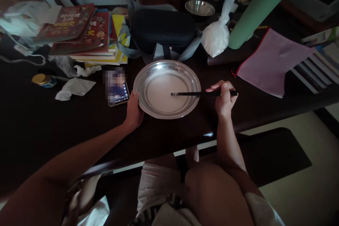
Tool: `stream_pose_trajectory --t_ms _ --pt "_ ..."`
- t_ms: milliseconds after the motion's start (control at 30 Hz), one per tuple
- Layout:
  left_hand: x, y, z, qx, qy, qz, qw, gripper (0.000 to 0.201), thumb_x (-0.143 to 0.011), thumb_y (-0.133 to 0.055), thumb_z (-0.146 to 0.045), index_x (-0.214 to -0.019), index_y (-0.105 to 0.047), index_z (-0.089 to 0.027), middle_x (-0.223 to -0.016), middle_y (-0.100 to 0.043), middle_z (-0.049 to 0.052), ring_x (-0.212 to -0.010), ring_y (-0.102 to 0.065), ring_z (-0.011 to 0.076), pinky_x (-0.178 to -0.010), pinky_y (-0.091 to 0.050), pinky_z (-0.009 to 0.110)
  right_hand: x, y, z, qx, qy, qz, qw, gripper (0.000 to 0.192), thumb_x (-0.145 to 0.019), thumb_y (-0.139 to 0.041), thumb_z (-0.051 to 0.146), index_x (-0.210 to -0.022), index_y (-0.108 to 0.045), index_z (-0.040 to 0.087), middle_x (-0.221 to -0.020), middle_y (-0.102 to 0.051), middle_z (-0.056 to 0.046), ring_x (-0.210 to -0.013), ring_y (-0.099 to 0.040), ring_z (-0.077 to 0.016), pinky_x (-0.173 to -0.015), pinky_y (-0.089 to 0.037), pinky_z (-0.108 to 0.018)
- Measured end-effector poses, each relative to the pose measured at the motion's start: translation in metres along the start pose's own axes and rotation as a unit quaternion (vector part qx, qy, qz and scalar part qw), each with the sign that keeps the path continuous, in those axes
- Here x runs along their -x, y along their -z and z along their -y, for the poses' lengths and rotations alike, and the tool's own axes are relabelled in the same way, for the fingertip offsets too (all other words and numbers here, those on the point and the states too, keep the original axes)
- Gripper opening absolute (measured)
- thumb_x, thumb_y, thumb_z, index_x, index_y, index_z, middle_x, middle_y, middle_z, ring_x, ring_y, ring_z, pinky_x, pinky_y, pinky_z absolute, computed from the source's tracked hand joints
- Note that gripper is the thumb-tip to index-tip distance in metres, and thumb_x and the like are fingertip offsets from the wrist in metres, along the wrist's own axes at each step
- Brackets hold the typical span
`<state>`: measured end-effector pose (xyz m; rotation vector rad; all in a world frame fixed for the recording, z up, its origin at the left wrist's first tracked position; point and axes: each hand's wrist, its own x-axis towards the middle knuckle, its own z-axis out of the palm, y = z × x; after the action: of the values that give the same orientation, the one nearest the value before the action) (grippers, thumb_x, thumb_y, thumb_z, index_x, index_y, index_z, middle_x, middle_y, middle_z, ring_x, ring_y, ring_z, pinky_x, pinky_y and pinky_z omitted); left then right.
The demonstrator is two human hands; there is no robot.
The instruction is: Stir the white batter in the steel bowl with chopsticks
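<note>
A shiny metal bowl [194, 77] stands on the dark table near its front edge, with a pale, milky liquid [164, 88] in its bottom. My left hand [134, 111] grips the bowl's left rim, its fingers partly hidden beneath the side. In my right hand [225, 97] are dark chopsticks [206, 94], held nearly level from the right across the rim. Their tips reach the middle of the liquid. Whether it is one stick or two pressed together is hard to make out. Just left of the bowl lies a phone [120, 90] with its screen lit.
Stacked books [90, 39], crumpled tissues [75, 87] and a small gold-lidded jar [43, 80] lie at left. Behind the bowl are a black case [162, 28], a tied bag of white powder [215, 39] and another metal bowl [200, 8]. A green post [262, 10] and pink pouch [272, 61] stand right.
</note>
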<state>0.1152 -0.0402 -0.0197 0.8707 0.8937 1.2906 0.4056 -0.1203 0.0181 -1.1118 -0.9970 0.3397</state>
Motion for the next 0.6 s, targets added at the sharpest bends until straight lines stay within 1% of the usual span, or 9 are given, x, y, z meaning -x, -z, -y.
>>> stream_pose_trajectory --t_ms 67,167,200,233,300,367,433,500,600 --pt "-0.0006 0.0013 0.0009 -0.002 -0.005 0.008 1.0 0.036 -0.082 -0.083 -0.053 -0.098 -0.07 -0.023 -0.1 -0.077 0.006 -0.108 -0.075 0.0297 -0.093 -0.065 0.04 0.0003 0.0004 0.0007 -0.017 -0.01 0.026 0.999 0.042 -0.099 -0.064 0.058 -0.073 -0.076 0.027 -0.065 -0.071 0.003 -0.056 -0.07 -0.0141 -0.057 -0.056 -0.031" --pt "-0.0015 0.0029 0.0018 -0.007 -0.005 0.017 1.0 0.037 -0.084 -0.082 -0.053 -0.101 -0.07 -0.022 -0.1 -0.077 0.005 -0.107 -0.075 0.0271 -0.094 -0.064 0.038 0.0015 0.0012 0.0034 0.022 -0.021 0.142 0.989 0.038 -0.099 -0.065 0.057 -0.08 -0.081 0.028 -0.075 -0.078 0.001 -0.072 -0.075 -0.0175 -0.072 -0.061 -0.036" --pt "-0.0016 0.0032 0.002 -0.005 -0.004 0.018 1.0 0.039 -0.084 -0.083 -0.053 -0.102 -0.07 -0.022 -0.101 -0.078 0.005 -0.106 -0.075 0.0266 -0.094 -0.064 0.038 0.0017 0.0012 0.0041 0.043 -0.017 0.167 0.985 0.037 -0.099 -0.066 0.058 -0.083 -0.082 0.028 -0.079 -0.08 0.0 -0.079 -0.076 -0.0188 -0.078 -0.062 -0.037" --pt "-0.0018 0.0035 0.0021 -0.002 -0.003 0.019 1.0 0.041 -0.083 -0.083 -0.054 -0.103 -0.07 -0.021 -0.102 -0.078 0.005 -0.106 -0.075 0.0265 -0.094 -0.064 0.038 0.0017 0.0011 0.0044 0.059 -0.01 0.174 0.983 0.036 -0.098 -0.066 0.058 -0.085 -0.083 0.029 -0.081 -0.081 -0.001 -0.084 -0.077 -0.0196 -0.081 -0.062 -0.039" --pt "-0.0019 0.0038 0.0023 0.003 -0.003 0.021 1.0 0.043 -0.081 -0.085 -0.055 -0.102 -0.07 -0.021 -0.105 -0.078 0.006 -0.108 -0.075 0.027 -0.094 -0.064 0.038 0.0013 0.0006 0.0039 0.06 0.0 0.128 0.99 0.036 -0.098 -0.066 0.058 -0.085 -0.082 0.028 -0.081 -0.08 0.0 -0.083 -0.077 -0.0197 -0.08 -0.061 -0.039" --pt "-0.0019 0.0037 0.0025 0.007 -0.002 0.02 1.0 0.042 -0.08 -0.086 -0.056 -0.1 -0.071 -0.022 -0.106 -0.079 0.006 -0.109 -0.075 0.0277 -0.095 -0.064 0.038 0.0006 0.0002 0.0022 0.03 0.002 0.055 0.998 0.038 -0.098 -0.065 0.059 -0.08 -0.079 0.028 -0.074 -0.076 0.001 -0.071 -0.075 -0.0179 -0.071 -0.059 -0.036" --pt "-0.002 0.0032 0.0028 0.009 0.0 0.012 1.0 0.04 -0.078 -0.087 -0.056 -0.095 -0.071 -0.023 -0.104 -0.079 0.006 -0.108 -0.075 0.0281 -0.094 -0.065 0.038 0.0003 0.0004 0.0006 0.0 0.001 0.02 1.0 0.043 -0.099 -0.064 0.06 -0.073 -0.075 0.028 -0.065 -0.071 0.002 -0.06 -0.069 -0.0159 -0.062 -0.055 -0.034" --pt "-0.0021 0.0025 0.003 0.011 0.004 0.001 1.0 0.04 -0.076 -0.089 -0.056 -0.091 -0.071 -0.024 -0.1 -0.079 0.005 -0.105 -0.076 0.0282 -0.092 -0.065 0.038 0.0008 0.0011 0.0003 0.001 -0.002 0.054 0.999 0.044 -0.099 -0.063 0.059 -0.07 -0.075 0.028 -0.063 -0.071 0.002 -0.059 -0.067 -0.0157 -0.061 -0.054 -0.034" --pt "-0.0021 0.0014 0.0033 0.012 -0.001 -0.003 1.0 0.041 -0.076 -0.089 -0.056 -0.09 -0.07 -0.023 -0.1 -0.079 0.005 -0.103 -0.076 0.0276 -0.091 -0.066 0.038 0.002 0.0017 0.0019 0.033 -0.01 0.152 0.988 0.038 -0.1 -0.065 0.056 -0.078 -0.08 0.029 -0.074 -0.078 0.0 -0.074 -0.072 -0.0181 -0.073 -0.058 -0.037"
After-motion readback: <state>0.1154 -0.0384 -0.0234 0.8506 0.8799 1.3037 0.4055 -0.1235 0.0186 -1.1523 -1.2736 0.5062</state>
